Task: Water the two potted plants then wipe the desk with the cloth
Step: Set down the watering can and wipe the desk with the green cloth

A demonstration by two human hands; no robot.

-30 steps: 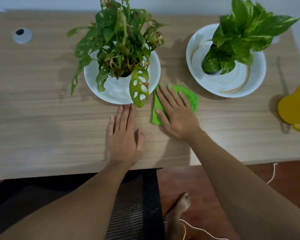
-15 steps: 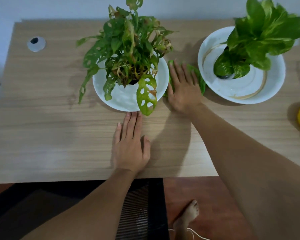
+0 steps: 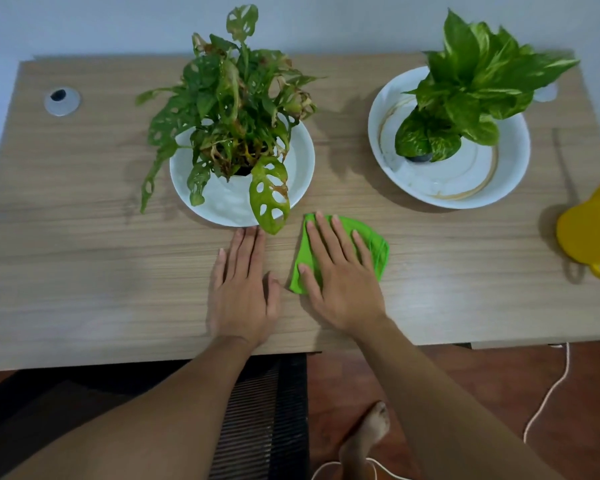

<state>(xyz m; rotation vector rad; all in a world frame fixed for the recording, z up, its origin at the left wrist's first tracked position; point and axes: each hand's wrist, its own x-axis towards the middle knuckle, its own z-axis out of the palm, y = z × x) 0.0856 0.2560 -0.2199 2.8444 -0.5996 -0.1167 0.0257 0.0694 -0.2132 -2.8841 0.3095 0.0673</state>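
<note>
Head view: wiping stage.
Green cloth (image 3: pixel 371 242): flat on wooden desk (image 3: pixel 84 265), beneath right hand (image 3: pixel 340 275).
Right hand: palm flat, fingers spread, pressing cloth.
Left hand (image 3: pixel 243 289): flat, empty, just beside.

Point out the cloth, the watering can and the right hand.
cloth (image 3: pixel 378 249), head view, bare right edge.
watering can (image 3: pixel 593 233), head view, yellow body.
right hand (image 3: pixel 340 282), head view, back of hand, flat on cloth.
</note>
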